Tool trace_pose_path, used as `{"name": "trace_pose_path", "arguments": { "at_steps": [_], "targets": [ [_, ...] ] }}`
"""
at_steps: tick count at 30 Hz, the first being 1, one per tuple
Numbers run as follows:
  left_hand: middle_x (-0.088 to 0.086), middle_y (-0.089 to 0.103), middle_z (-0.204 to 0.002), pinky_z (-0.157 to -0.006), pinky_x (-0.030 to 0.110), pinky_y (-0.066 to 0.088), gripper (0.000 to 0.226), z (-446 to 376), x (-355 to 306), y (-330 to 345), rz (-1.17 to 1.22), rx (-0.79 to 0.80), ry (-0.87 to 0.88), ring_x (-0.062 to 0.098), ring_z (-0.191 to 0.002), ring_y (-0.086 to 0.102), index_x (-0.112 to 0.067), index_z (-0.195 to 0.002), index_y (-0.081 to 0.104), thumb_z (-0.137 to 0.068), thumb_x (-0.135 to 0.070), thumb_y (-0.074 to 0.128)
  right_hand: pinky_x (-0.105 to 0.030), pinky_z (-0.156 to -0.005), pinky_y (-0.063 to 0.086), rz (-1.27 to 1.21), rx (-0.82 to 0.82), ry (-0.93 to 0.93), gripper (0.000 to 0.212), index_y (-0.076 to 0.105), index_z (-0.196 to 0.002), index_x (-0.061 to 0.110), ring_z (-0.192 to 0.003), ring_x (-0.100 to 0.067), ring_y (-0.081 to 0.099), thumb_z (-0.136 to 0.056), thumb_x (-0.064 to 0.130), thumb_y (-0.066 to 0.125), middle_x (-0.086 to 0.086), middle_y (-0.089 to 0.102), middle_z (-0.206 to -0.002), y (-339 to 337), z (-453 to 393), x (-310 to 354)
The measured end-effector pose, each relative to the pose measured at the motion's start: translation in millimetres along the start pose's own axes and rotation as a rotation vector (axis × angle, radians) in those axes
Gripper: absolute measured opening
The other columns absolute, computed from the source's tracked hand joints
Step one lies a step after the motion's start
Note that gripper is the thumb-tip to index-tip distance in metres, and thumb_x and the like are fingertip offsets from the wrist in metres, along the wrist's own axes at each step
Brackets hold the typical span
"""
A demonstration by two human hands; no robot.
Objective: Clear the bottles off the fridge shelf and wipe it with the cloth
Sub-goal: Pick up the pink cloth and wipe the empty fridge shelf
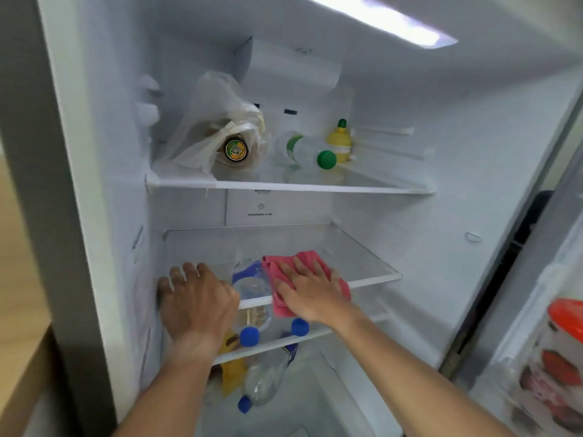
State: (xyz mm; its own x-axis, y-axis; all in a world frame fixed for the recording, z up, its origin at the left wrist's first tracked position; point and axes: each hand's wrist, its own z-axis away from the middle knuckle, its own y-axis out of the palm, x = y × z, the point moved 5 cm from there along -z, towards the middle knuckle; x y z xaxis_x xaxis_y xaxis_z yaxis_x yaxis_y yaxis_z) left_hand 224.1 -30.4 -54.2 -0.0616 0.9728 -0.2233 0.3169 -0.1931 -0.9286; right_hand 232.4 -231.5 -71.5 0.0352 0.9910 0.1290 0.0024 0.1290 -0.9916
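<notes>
A pink cloth lies on the middle glass shelf of the open fridge. My right hand presses flat on the cloth near the shelf's front edge. My left hand grips the shelf's front left corner, fingers curled over the edge. No bottles stand on this shelf. Through the glass I see clear plastic bottles with blue caps lying on the shelf below, and another bottle lower down.
On the top shelf lie a plastic bag around a jar, a green-capped bottle on its side and a yellow lemon-shaped bottle. The fridge door stands open at the right with packaged food. A wooden surface is at the left.
</notes>
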Motion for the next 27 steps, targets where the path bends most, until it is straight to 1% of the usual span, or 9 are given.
{"name": "trace_pose_path", "arguments": {
  "at_steps": [3,7,12,15,17,20,22,24,27],
  "targets": [
    [0.012,0.063,-0.120,-0.106,0.046,0.038,0.040,-0.5,1.5,-2.1,0.013,-0.006,0.012,0.032,-0.119,0.053,-0.008,-0.108,0.065,-0.086,-0.026,0.037,-0.057,-0.116,-0.010,-0.043,-0.016,-0.162,0.066,0.008,-0.154,0.046,-0.153,-0.024,-0.006,-0.091,0.065,0.008,0.011,0.004,-0.167,5.8,2.7,43.1],
    [0.013,0.065,-0.117,-0.103,0.045,0.040,0.042,-3.2,4.2,-1.2,0.018,-0.035,0.016,0.032,-0.115,0.055,-0.006,-0.107,0.067,-0.086,-0.026,0.037,-0.048,-0.120,0.000,-0.023,-0.009,-0.204,0.071,0.011,-0.154,0.047,-0.153,-0.015,0.001,-0.089,0.074,0.007,0.013,0.008,-0.166,-2.0,1.2,10.9],
    [0.014,0.065,-0.114,-0.102,0.045,0.040,0.041,-1.3,1.9,0.6,0.038,-0.043,0.021,0.033,-0.114,0.055,-0.005,-0.106,0.067,-0.087,-0.026,0.038,-0.047,-0.121,0.010,0.081,-0.050,0.255,0.064,0.016,-0.157,0.034,-0.153,-0.019,0.008,-0.099,0.058,0.015,0.001,0.015,-0.166,-32.5,2.1,-132.3],
    [0.015,0.064,-0.116,-0.103,0.046,0.039,0.041,-0.9,0.3,-0.2,0.032,-0.026,0.016,0.034,-0.115,0.055,-0.005,-0.106,0.066,-0.088,-0.027,0.037,-0.048,-0.120,0.008,0.076,-0.033,0.416,0.072,0.021,-0.157,0.030,-0.153,-0.022,0.006,-0.092,0.062,0.017,0.002,0.016,-0.166,-35.6,2.4,-137.6],
    [0.016,0.065,-0.115,-0.103,0.046,0.039,0.041,-0.7,1.2,-0.7,0.034,-0.029,0.017,0.034,-0.114,0.055,-0.004,-0.105,0.066,-0.087,-0.026,0.037,-0.054,-0.119,0.004,0.049,0.015,0.350,0.074,0.014,-0.157,0.038,-0.153,-0.029,0.004,-0.090,0.068,0.017,0.004,0.008,-0.167,-28.8,-5.2,-94.6],
    [0.016,0.065,-0.111,-0.101,0.046,0.040,0.039,0.1,2.3,0.1,0.034,-0.044,0.028,0.034,-0.111,0.056,-0.004,-0.101,0.067,-0.085,-0.024,0.037,-0.062,-0.118,-0.005,0.054,0.090,0.018,0.069,0.001,-0.156,0.044,-0.152,-0.033,-0.006,-0.093,0.071,0.010,0.006,-0.003,-0.167,-10.2,-19.9,-6.9],
    [0.016,0.066,-0.108,-0.099,0.046,0.041,0.038,0.8,1.7,0.8,0.027,-0.049,0.040,0.035,-0.108,0.057,-0.004,-0.098,0.067,-0.084,-0.023,0.037,-0.059,-0.117,-0.011,0.030,0.114,-0.140,0.069,0.001,-0.156,0.045,-0.152,-0.031,-0.010,-0.092,0.072,0.009,0.007,-0.005,-0.167,-1.8,-27.9,34.9],
    [0.017,0.067,-0.103,-0.095,0.046,0.043,0.037,0.4,2.1,1.9,0.012,-0.055,0.049,0.036,-0.104,0.058,-0.003,-0.093,0.067,-0.082,-0.023,0.037,-0.055,-0.118,-0.010,0.009,0.125,-0.216,0.070,0.003,-0.156,0.046,-0.153,-0.024,-0.008,-0.092,0.073,0.011,0.011,-0.004,-0.167,0.1,-38.4,48.1],
    [0.018,0.067,-0.097,-0.091,0.046,0.044,0.037,-0.1,1.9,3.9,0.003,-0.056,0.050,0.037,-0.098,0.060,-0.003,-0.089,0.066,-0.081,-0.023,0.037,-0.053,-0.120,-0.004,0.030,0.117,-0.221,0.068,0.005,-0.156,0.044,-0.153,-0.018,-0.005,-0.094,0.071,0.011,0.010,0.000,-0.167,-7.6,-60.0,22.4]
  ]
}}
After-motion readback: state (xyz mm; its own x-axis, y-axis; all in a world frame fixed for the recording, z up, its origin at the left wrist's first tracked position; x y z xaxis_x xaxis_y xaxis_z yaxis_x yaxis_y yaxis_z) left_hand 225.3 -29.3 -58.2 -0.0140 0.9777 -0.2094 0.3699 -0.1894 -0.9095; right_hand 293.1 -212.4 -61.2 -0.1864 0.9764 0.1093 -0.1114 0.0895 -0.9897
